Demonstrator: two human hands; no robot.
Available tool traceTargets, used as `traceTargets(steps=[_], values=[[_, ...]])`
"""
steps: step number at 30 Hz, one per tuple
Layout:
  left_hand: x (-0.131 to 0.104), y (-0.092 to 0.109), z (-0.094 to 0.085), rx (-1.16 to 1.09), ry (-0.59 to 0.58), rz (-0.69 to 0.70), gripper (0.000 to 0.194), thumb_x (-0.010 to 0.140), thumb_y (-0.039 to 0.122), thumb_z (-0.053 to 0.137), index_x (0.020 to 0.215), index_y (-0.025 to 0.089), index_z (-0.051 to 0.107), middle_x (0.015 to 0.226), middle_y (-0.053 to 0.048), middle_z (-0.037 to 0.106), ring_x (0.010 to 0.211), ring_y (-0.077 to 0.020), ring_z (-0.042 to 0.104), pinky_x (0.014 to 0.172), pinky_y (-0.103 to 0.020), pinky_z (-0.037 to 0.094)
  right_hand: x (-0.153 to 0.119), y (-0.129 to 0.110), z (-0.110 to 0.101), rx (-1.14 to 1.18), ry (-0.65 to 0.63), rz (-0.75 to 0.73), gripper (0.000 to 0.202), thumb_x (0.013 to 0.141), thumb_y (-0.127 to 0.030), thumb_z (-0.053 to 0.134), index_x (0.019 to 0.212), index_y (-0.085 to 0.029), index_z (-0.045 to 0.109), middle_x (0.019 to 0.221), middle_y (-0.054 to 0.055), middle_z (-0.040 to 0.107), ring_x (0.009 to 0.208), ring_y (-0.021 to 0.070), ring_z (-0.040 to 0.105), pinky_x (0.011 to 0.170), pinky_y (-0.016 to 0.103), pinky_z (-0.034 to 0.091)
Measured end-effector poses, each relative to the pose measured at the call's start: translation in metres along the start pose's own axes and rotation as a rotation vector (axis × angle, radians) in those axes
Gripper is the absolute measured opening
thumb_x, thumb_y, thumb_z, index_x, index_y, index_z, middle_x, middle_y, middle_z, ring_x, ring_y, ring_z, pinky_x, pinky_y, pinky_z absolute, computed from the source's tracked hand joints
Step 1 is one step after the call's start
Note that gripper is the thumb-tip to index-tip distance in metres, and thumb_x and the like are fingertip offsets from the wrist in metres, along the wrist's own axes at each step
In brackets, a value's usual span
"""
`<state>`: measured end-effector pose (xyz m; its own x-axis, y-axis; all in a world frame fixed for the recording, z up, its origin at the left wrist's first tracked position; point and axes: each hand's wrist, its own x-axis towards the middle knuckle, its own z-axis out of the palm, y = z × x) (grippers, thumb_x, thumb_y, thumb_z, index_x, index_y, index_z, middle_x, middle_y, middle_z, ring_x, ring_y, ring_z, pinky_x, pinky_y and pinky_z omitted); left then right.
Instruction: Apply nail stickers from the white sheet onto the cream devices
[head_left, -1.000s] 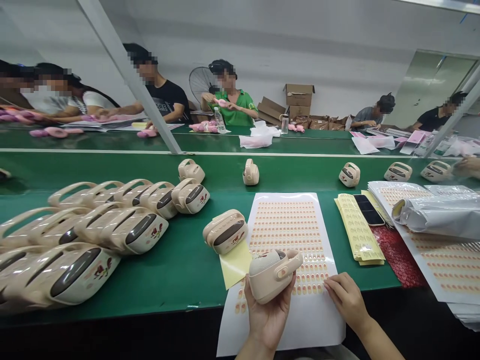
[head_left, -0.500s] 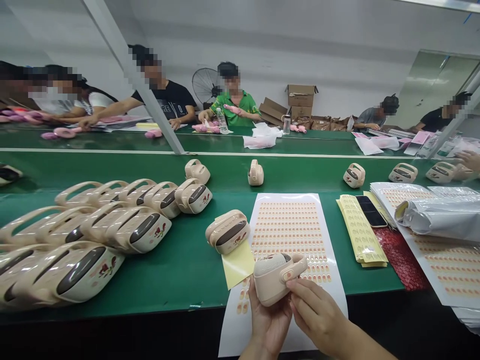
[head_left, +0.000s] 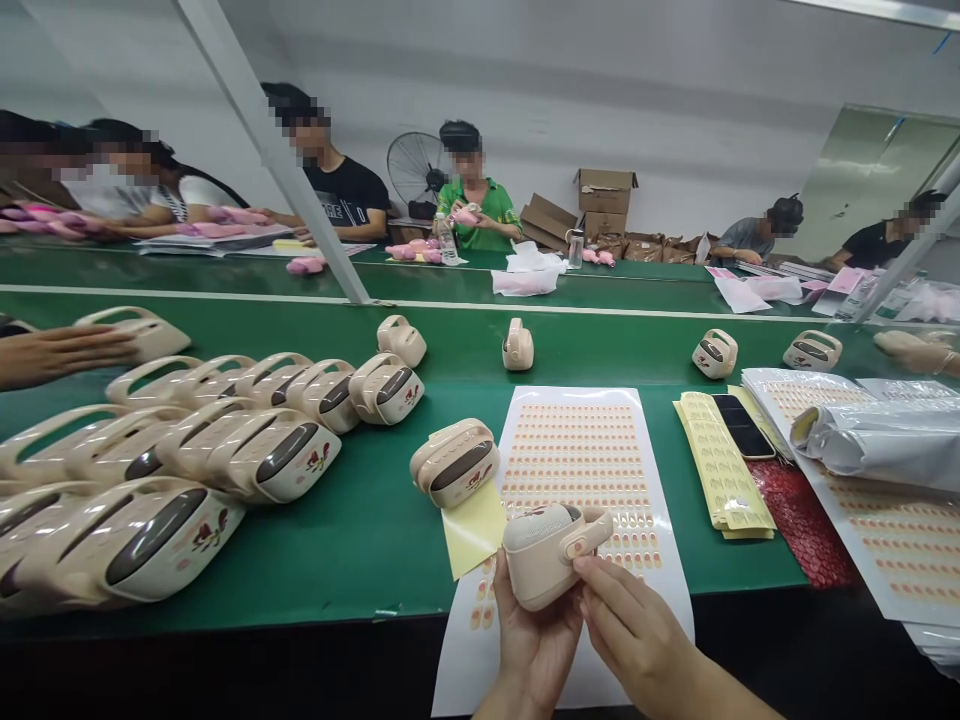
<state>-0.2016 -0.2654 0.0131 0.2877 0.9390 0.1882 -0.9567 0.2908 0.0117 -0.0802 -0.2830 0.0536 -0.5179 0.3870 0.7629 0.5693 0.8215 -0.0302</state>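
My left hand (head_left: pixel 534 640) grips a beige handled device (head_left: pixel 544 553) from below, just above the near edge of a white sticker sheet (head_left: pixel 574 455) printed with rows of orange stickers. My right hand (head_left: pixel 637 630) meets the device from the right, fingertips pressed against its handle where an orange sticker sits. Another beige device (head_left: pixel 455 462) stands on the green table (head_left: pixel 360 520) to the upper left, partly on a yellow backing paper (head_left: pixel 472 525).
Several beige devices (head_left: pixel 172 450) crowd the left of the table, and a co-worker's hand (head_left: pixel 60 352) reaches one there. Single devices ride the belt (head_left: pixel 600 345) behind. Yellow sticker strips (head_left: pixel 720 460), a phone (head_left: pixel 742 422) and more sheets (head_left: pixel 892 520) lie right. People work across.
My right hand left the sticker sheet and came up to the device's handle, where it stays pressed. A co-worker's hand has entered at far left onto a device.
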Motion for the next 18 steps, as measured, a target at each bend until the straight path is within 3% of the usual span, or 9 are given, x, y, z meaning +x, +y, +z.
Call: traceTargets(steps=[9,15,18], values=[[0.001,0.010,0.004,0.040,0.109,0.112,0.031,0.088,0.032,0.044,0.110,0.021,0.063,0.110,-0.010,0.068,0.100,-0.0239,0.063,0.086,-0.034,0.050,0.000,-0.006,0.003,-0.093,-0.090,0.011,0.028,0.083,0.001,0.036,0.091,0.004,0.062,0.102,0.028,0.063,0.118,0.0291,0.047,0.091,0.032,0.052],[0.000,0.014,0.003,0.088,0.246,0.134,0.026,0.084,0.031,0.053,0.102,0.021,0.068,0.103,-0.011,0.070,0.090,-0.0244,0.066,0.080,-0.035,0.053,-0.001,-0.008,0.009,-0.064,-0.128,0.029,0.030,0.084,0.001,0.032,0.089,-0.003,0.062,0.096,0.021,0.066,0.114,0.0260,0.052,0.092,0.031,0.051],[-0.002,0.017,-0.003,0.122,0.273,0.146,0.024,0.083,0.031,0.055,0.103,0.024,0.067,0.101,-0.008,0.071,0.089,-0.0241,0.067,0.077,-0.035,0.054,0.004,-0.003,0.007,0.018,-0.118,0.094,0.027,0.087,-0.003,0.033,0.092,-0.006,0.060,0.100,0.020,0.066,0.105,0.0234,0.059,0.085,0.029,0.055]])
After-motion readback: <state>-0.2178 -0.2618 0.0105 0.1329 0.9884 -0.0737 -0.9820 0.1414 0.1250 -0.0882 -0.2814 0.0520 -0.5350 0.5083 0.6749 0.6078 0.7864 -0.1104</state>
